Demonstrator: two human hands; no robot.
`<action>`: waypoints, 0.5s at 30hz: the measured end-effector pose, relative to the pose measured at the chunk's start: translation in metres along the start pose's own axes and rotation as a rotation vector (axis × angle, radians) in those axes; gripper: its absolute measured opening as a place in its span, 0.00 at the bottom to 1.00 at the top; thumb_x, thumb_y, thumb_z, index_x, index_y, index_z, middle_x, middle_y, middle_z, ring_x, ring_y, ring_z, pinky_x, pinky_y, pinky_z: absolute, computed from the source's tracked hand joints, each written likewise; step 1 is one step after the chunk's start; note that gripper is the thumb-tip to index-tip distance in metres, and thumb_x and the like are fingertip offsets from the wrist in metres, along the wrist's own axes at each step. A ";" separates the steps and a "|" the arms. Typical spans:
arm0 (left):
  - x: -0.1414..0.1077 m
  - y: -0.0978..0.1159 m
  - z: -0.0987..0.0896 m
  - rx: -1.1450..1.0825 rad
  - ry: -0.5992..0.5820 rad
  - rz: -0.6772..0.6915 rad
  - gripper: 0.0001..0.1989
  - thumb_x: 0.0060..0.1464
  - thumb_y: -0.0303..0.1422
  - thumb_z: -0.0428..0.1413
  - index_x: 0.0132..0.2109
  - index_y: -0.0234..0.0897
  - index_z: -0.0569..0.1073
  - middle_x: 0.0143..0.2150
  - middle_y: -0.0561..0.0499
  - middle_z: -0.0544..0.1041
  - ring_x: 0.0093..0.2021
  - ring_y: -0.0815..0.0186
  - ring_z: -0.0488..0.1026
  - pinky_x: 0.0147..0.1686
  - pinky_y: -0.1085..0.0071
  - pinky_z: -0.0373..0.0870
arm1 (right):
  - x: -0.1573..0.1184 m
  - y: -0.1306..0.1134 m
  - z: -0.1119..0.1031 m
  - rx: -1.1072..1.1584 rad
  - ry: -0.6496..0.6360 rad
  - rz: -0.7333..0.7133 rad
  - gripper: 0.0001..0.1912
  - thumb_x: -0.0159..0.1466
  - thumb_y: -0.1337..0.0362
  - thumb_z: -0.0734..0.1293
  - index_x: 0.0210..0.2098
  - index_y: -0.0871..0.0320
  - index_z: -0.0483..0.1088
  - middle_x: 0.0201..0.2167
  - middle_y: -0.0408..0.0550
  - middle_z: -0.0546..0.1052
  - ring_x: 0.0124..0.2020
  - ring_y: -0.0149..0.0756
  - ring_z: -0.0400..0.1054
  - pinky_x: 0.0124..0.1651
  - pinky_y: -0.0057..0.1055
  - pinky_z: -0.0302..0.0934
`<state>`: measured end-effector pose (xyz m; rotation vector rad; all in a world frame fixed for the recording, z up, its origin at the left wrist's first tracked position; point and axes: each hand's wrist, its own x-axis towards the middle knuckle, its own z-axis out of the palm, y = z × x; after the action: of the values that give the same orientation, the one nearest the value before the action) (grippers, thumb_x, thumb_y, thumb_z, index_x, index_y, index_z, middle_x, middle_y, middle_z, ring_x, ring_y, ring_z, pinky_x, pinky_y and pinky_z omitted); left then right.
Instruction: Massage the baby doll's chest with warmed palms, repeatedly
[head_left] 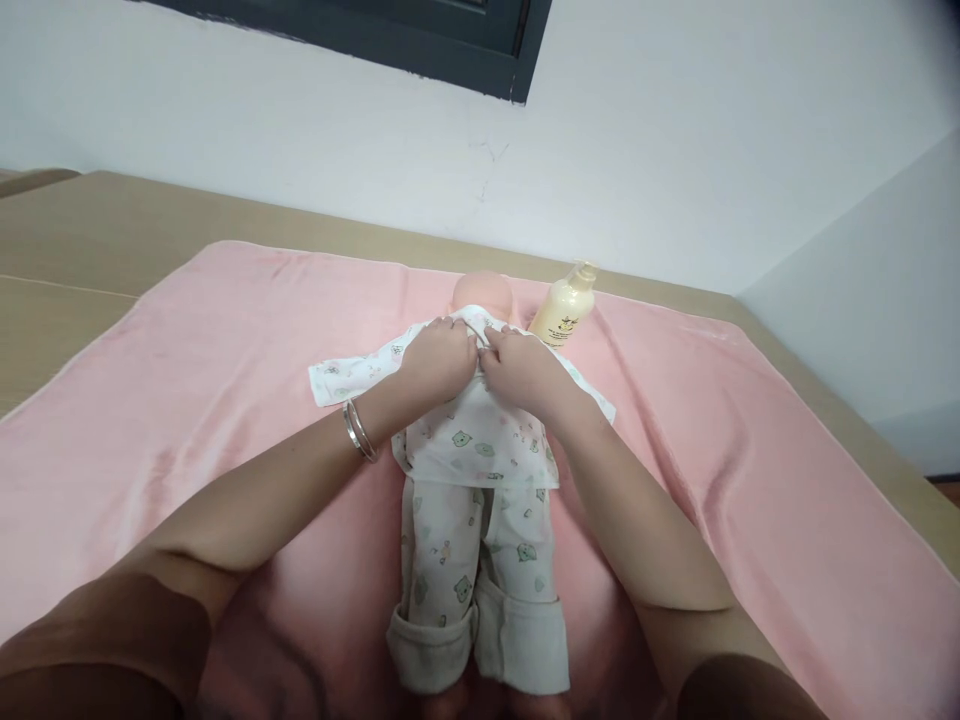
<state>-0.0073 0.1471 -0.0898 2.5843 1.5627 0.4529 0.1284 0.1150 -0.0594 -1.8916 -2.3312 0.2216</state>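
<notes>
Reaching past printed trousers [442, 555] with rolled cuffs, which lie nearest the wearer, below the fingers, both hands meet on the printed shirt [480, 440] over the doll [480, 290]. The shirt lies directly under the fingers, its sleeves stretching out to either side, while the doll's long axis runs straight away from the wearer. The left hand [441, 360] and right hand [521, 368] are equally near the neckline, just beside each other, fingers curled in and seemingly pinching its cloth. Just beyond the fingers shows the doll's head; right of it, a pump bottle [564, 310]. Pink blanket [247, 330] spreads wide both ways, ending before the counter's [127, 220] far edge and the wall [675, 130].
</notes>
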 end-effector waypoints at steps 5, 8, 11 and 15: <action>-0.020 0.021 -0.005 0.179 -0.018 0.144 0.21 0.55 0.23 0.47 0.55 0.20 0.71 0.55 0.28 0.73 0.60 0.44 0.67 0.62 0.52 0.60 | 0.023 0.024 0.014 0.126 0.029 0.090 0.28 0.73 0.56 0.46 0.65 0.63 0.57 0.68 0.63 0.61 0.68 0.52 0.55 0.66 0.50 0.52; -0.014 0.017 -0.009 0.071 -0.050 0.141 0.17 0.56 0.23 0.45 0.46 0.25 0.75 0.48 0.31 0.76 0.54 0.46 0.71 0.57 0.53 0.64 | 0.019 0.017 0.015 0.079 0.011 0.118 0.28 0.73 0.56 0.46 0.64 0.65 0.58 0.65 0.65 0.63 0.66 0.54 0.56 0.66 0.53 0.52; 0.002 0.003 -0.009 -0.038 -0.031 0.025 0.17 0.62 0.27 0.41 0.40 0.31 0.75 0.43 0.37 0.78 0.46 0.53 0.74 0.49 0.58 0.69 | 0.003 -0.001 0.014 -0.075 0.021 0.003 0.25 0.72 0.64 0.47 0.61 0.69 0.62 0.62 0.68 0.66 0.64 0.56 0.58 0.66 0.51 0.51; 0.011 -0.006 -0.001 -0.133 0.036 -0.121 0.18 0.65 0.31 0.39 0.42 0.31 0.73 0.44 0.39 0.78 0.44 0.56 0.75 0.46 0.61 0.70 | -0.006 -0.010 0.014 -0.203 0.039 -0.132 0.24 0.68 0.73 0.51 0.57 0.71 0.67 0.57 0.70 0.70 0.61 0.57 0.61 0.66 0.49 0.50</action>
<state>-0.0077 0.1592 -0.0880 2.3812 1.6296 0.5739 0.1169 0.1068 -0.0709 -1.7953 -2.5241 -0.0679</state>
